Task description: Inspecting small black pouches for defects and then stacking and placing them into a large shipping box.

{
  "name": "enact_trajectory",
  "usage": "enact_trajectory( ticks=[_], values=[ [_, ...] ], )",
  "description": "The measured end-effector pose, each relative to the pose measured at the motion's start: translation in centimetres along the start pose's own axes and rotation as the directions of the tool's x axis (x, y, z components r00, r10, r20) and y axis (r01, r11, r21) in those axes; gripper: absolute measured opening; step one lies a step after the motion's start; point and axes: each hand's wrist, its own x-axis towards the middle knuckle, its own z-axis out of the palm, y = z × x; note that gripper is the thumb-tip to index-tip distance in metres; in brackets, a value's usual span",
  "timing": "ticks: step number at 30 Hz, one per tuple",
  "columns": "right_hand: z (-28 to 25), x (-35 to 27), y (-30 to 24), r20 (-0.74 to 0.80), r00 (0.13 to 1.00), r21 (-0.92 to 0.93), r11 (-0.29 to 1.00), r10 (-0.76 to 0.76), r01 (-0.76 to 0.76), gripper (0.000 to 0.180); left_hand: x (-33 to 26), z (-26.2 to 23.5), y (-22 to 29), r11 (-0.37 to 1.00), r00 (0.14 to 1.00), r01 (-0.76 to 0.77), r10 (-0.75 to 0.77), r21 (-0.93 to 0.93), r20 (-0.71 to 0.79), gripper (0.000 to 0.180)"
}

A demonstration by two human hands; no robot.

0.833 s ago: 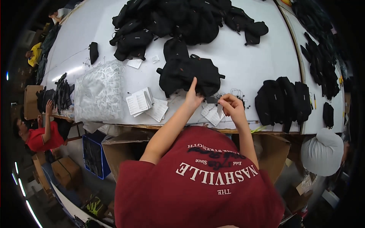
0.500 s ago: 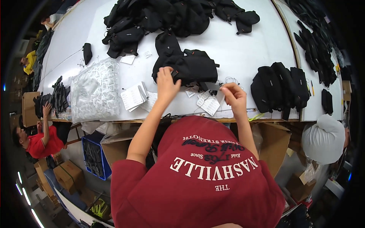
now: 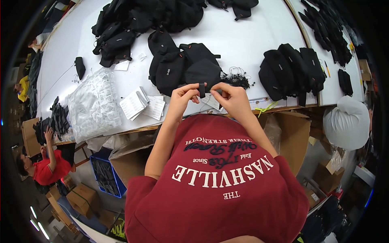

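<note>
Both hands meet at the near table edge: our left hand point(image 3: 181, 98) and right hand point(image 3: 231, 98) pinch a short black strap point(image 3: 201, 89) on a black pouch point(image 3: 202, 72). Left lie white leaflets point(image 3: 142, 106) and a clear bag of white packets point(image 3: 94, 106).

Long white worktable point(image 3: 259, 28); cardboard boxes point(image 3: 83, 198) on floor beneath; dim surroundings

Black strap point(image 3: 201, 90) end hidden between both hands' fingertips
</note>
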Motion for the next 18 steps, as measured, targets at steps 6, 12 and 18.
enact_trajectory(
  ticks=[6, 12, 18],
  values=[
    [0.4, -1.0, -0.1, -0.016, 0.990, -0.109, 0.984, -0.143, 0.140, 0.009, -0.7, 0.4, -0.7, 0.994, 0.998, 0.061, -0.059, 0.091, -0.025, 0.020],
    [1.1, -1.0, 0.5, -0.071, 0.962, -0.146, 0.956, -0.265, 0.253, 0.010, -1.4, 1.0, -0.4, 0.970, 0.992, 0.102, -0.082, 0.221, -0.098, 0.017],
    [0.8, -0.9, -0.7, 0.014, 0.985, -0.132, 0.976, -0.170, 0.171, 0.011, -2.0, 1.0, -1.6, 0.981, 0.987, -0.015, 0.045, 0.191, -0.154, 0.016]
  ],
)
